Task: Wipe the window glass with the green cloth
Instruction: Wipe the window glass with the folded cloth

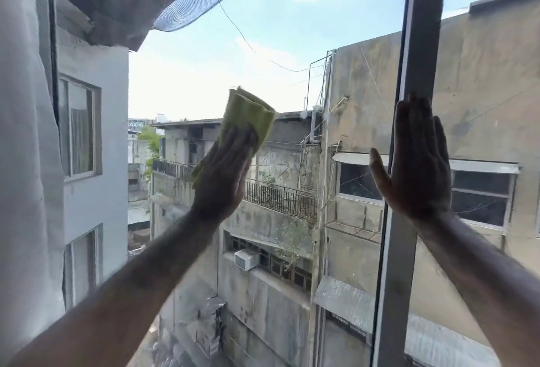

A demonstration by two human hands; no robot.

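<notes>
The folded green cloth [248, 115] lies flat against the window glass [204, 80] near the middle of the pane. My left hand [225, 174] presses it there with fingers stretched over its lower part; the cloth's top and a lower left corner stick out past the hand. My right hand [415, 162] rests open and flat, fingers up, on the grey vertical window frame [420, 45] and the glass beside it, holding nothing.
A white curtain [26, 147] hangs along the left edge. Through the glass I see concrete buildings, balconies, wires and sky. A second pane [496, 74] continues to the right of the frame.
</notes>
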